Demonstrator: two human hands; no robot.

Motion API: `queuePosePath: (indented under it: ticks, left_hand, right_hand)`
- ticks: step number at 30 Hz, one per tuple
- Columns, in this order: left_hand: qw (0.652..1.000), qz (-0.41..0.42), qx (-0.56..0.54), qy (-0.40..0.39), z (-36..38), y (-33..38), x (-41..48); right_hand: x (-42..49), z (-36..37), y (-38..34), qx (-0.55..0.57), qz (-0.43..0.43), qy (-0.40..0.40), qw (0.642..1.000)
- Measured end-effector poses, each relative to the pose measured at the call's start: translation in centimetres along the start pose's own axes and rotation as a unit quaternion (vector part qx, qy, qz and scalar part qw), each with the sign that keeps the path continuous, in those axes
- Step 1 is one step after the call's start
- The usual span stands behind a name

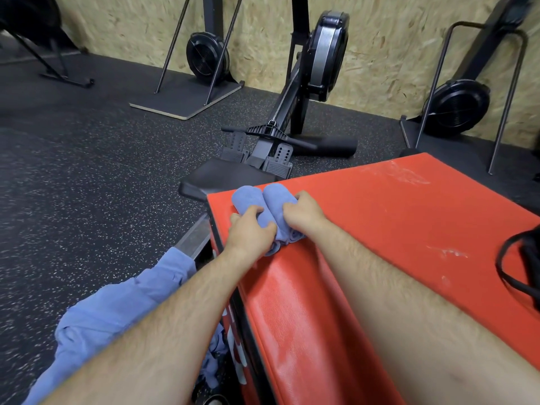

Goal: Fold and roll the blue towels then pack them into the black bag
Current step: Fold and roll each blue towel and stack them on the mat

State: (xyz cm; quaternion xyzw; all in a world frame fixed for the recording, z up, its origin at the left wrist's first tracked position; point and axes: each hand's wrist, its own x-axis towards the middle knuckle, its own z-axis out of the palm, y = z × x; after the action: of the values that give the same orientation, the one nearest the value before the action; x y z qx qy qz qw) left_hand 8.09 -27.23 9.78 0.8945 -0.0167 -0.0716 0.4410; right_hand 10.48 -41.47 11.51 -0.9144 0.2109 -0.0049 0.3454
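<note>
Blue towels (248, 197) lie rolled, left fingers (254, 211) gripping one, right fingers (289, 206) the other.

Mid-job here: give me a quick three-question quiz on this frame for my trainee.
1. True or false: the rolled towels lie on the floor.
2. The left hand grips: A) a roll, B) a black strap, C) nothing.
3. Fill in: the loose blue cloth lies on the floor to the person's ___ of the red pad.

Key: 1 false, they lie on the red pad; 2 A; 3 left.
</note>
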Motion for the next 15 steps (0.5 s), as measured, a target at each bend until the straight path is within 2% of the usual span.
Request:
queuePosePath:
  ticks: [2,4,6,9,15]
  left_hand:
    - [1.000,-0.010,0.002,-0.001,-0.3,0.0,0.1]
    - [1.000,-0.013,0.009,-0.014,-0.5,-0.1,0.2]
    - [0.999,-0.013,0.016,-0.026,-0.5,-0.3,0.2]
    - [0.999,-0.016,0.029,-0.020,-0.6,-0.2,0.0]
    - [0.995,0.009,0.084,0.043,-1.7,0.2,-0.3]
  right_hand:
    - [-0.2,0.0,-0.3,0.033,-0.010,-0.049,0.998]
    - [-0.1,-0.1,-0.7,0.008,-0.015,-0.122,0.992]
    - [-0.2,-0.4,-1.0,-0.032,-0.021,-0.153,0.987]
    - [-0.1,-1.3,-0.7,-0.035,-0.030,-0.130,0.990]
    - [-1.3,-2.2,0.9,-0.052,-0.034,-0.075,0.995]
